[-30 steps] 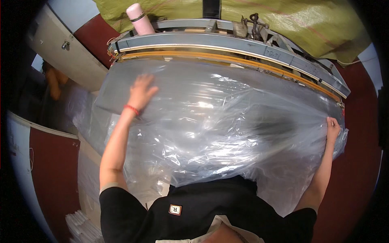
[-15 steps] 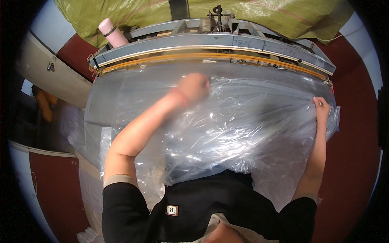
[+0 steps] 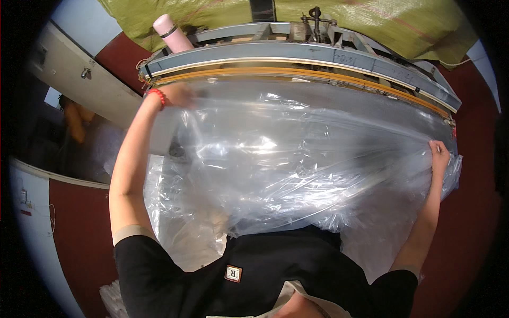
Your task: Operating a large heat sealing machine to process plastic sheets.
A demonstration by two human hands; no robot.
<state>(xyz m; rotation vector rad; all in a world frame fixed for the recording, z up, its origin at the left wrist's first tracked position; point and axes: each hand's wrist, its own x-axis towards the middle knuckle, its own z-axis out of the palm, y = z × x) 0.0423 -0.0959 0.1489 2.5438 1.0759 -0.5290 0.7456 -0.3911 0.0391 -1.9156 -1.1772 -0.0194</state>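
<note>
The clear plastic sheet is lying before the long gray bar, stretching longways left to right. The right hand is pinching its edge; the left hand is looking too blurry to tell its grip.

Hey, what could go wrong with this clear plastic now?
Creases run from the right hand across the clear plastic, so it could tear or bunch there. The left hand, blurred, is near the orange strips and might snag them. The pink bottle behind the metal bar could topple if jolted.
</note>
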